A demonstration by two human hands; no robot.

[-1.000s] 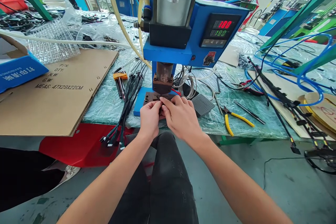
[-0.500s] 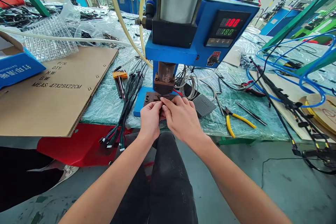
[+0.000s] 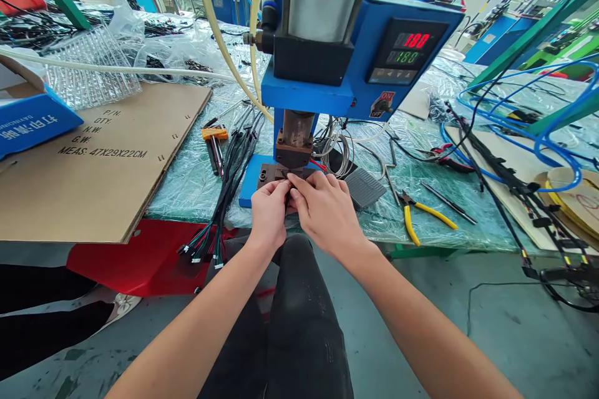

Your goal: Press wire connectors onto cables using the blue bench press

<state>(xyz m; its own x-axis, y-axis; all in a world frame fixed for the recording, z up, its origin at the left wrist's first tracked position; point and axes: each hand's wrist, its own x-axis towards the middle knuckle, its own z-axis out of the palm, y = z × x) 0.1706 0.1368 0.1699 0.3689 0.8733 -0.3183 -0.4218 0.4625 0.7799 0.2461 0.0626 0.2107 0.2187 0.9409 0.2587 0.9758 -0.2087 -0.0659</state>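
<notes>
The left hand [image 3: 269, 215] and right hand [image 3: 325, 212] curl nearly closed, fingertips pinching something hidden on the brown die [image 3: 266, 174] of the blue press [image 3: 313, 100]; seemingly a seating step, those fingers need clearing from under the ram [image 3: 294, 149].

There are one left hand [image 3: 268, 215] and one right hand [image 3: 325, 212] at one press [image 3: 304, 96], which has two digital readouts [image 3: 409, 50]. The worktop [image 3: 187, 199] carries one pedal [image 3: 364, 187], one yellow-handled pliers [image 3: 418, 218], one red-handled pliers [image 3: 447, 161] and one cardboard sheet [image 3: 93, 162].
</notes>
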